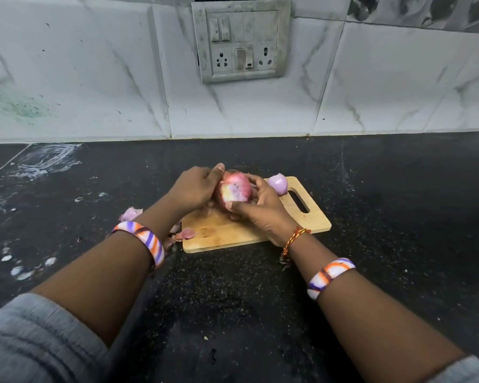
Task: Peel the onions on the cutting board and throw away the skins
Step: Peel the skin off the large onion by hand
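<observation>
Both hands meet over the board, which lies on the dark speckled surface with its handle slot toward 2 o'clock; between them they hold a red onion just above the board's 11 o'clock end, its cut, paler face turned toward the camera; the left hand cups the onion from 9 o'clock, fingers curled round its far side and the thumb lying up along its top edge; the right hand grips it from 3 o'clock, fingers wrapped behind and the thumb pressed against the lower rim of the cut face; so the fingers of both hands are clamped on the onion; a second onion, peeled and pale purple, sits on the board at 1 o'clock of the held one, just beside the right hand's fingers and near the slot; loose skins lie on the surface at the board's 9 o'clock edge, another piece farther toward 9 o'clock, partly hidden by the left forearm; each wrist wears a striped bangle, and the right wrist also a red and yellow thread; a switch plate is set in the tiled wall at 12 o'clock.
</observation>
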